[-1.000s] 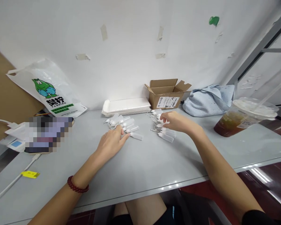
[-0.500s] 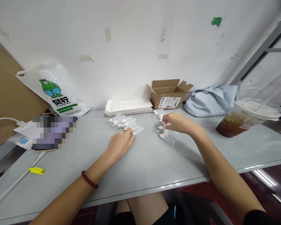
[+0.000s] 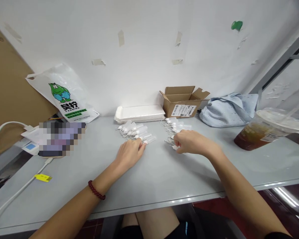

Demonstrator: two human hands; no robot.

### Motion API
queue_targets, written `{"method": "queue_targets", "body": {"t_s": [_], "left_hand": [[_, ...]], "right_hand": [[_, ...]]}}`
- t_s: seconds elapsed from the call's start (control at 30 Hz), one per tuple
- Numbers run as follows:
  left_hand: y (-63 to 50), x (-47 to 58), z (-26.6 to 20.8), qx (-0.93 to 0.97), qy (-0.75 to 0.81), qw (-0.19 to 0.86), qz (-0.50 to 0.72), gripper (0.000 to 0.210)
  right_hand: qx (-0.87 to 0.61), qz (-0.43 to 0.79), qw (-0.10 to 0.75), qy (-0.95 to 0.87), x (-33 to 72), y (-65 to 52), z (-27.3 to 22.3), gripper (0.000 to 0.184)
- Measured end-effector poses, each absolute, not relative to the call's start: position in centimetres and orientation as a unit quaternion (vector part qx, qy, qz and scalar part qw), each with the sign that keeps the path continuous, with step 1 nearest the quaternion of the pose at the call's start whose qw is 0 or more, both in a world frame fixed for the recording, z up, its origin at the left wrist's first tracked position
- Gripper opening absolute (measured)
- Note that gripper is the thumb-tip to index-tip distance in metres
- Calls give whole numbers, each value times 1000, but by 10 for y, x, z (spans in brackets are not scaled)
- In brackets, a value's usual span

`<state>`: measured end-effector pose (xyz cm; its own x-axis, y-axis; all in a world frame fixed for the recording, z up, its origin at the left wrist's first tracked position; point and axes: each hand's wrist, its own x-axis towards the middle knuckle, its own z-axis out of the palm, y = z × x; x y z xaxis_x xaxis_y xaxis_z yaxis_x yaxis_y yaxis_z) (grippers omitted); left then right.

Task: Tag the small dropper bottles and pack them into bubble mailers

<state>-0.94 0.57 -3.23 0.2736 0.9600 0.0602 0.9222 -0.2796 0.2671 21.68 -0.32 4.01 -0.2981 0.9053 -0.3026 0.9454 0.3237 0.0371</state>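
Observation:
Two groups of small clear squeeze bottles with white caps and thin cords lie on the table. At the front of the left group, my left hand point(image 3: 131, 153) has its thumb and forefinger closed at the capped end of a squeeze bottle point(image 3: 150, 139), which still rests on the tabletop. My right hand point(image 3: 193, 142) curls over the front of the right group, fingertips together at the cap of another bottle point(image 3: 174, 147); the hand hides most of that bottle. Farther back in the same group, more bottles point(image 3: 183, 127) lie side by side.
Behind the bottles are a stack of white flat packs point(image 3: 139, 113) and an open cardboard box point(image 3: 180, 108). A blue cloth bag point(image 3: 229, 111) and a lidded drink cup point(image 3: 254, 132) stand right. Left are a phone point(image 3: 62, 139), a white cable point(image 3: 22, 189) and a plastic bag point(image 3: 64, 93).
My right hand has moved toward me along the right group, uncovering bottles farther back and covering the front ones. My left hand stays at the same bottle. The view has shifted slightly.

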Motion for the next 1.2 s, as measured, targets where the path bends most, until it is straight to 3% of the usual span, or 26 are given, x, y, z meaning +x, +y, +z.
{"method": "queue_targets", "body": {"t_s": [0.17, 0.43, 0.73, 0.87, 1.0, 1.2], "left_hand": [[7, -9, -31, 787, 595, 106, 122, 34], [6, -9, -30, 779, 597, 118, 152, 35], [5, -9, -31, 778, 578, 134, 207, 34], [2, -6, -29, 758, 522, 270, 283, 27], [0, -3, -24, 685, 455, 458, 339, 41], [1, -4, -19, 629, 440, 519, 375, 35]], "right_hand": [[584, -59, 167, 792, 213, -4, 38, 16], [573, -34, 176, 800, 208, -2, 28, 16], [534, -140, -10, 834, 235, 12, 29, 9], [503, -201, -83, 837, 232, 11, 31, 10], [448, -280, -124, 840, 219, 7, 30, 10], [401, -324, -111, 850, 203, 1, 23, 6]]}}
